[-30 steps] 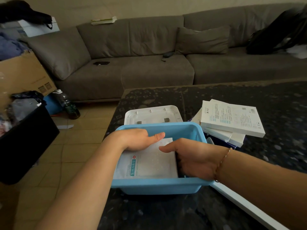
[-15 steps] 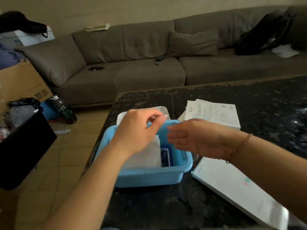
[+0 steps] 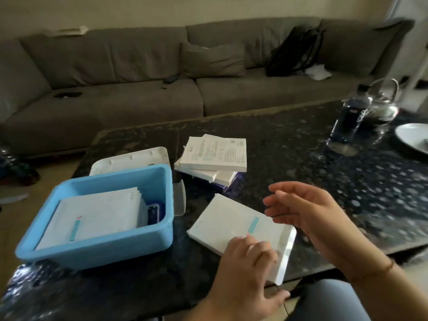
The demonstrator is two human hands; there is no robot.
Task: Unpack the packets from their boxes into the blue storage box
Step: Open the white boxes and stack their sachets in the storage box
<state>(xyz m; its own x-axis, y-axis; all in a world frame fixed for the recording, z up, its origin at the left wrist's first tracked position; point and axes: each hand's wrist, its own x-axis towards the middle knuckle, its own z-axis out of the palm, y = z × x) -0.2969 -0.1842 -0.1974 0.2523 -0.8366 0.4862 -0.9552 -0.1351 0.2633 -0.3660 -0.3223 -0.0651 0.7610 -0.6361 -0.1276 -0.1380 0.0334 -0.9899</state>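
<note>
table (image 3: 289,144): dark, near edge by me | bin (image 3: 162,230): near-left corner, packets (image 3: 97,216) inside | box (image 3: 234,223): flat at near edge, long axis toward the bin's far corner | left hand (image 3: 245,267): nearer, fingers on box's near end, not gripping | right hand (image 3: 308,212): released, hovering above its right side

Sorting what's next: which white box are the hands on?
The lone flat white box at the table's near edge, under the left hand; the others sit stacked farther back.

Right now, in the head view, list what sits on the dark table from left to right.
blue storage box → stack of white boxes → white box under the left hand → water bottle → glass kettle → white plate
</note>
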